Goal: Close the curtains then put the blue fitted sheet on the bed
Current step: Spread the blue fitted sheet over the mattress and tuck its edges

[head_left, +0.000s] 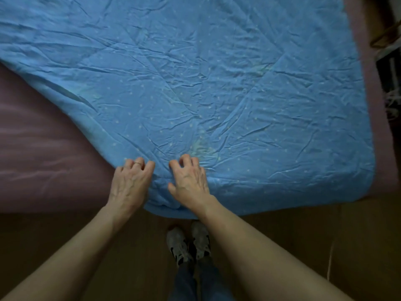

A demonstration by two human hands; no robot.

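The blue fitted sheet [195, 83], dotted with small pale spots and full of creases, lies spread over most of the bed [43, 148]. The purple mattress shows bare at the left and along the right edge. My left hand [130, 183] rests on the sheet's near edge where it meets the bare mattress, its fingers curled down into the cloth. My right hand [188, 181] lies just beside it on the sheet, fingers bent and pressing into the fabric. Whether either hand has cloth gathered in it cannot be told. The sheet's near edge hangs over the bed's front side. No curtains are in view.
I stand at the bed's near side on a brown wooden floor [303, 246], my feet in grey shoes [188, 242] close to the bed. Dark clutter with white cords [390, 83] sits beyond the bed's right edge.
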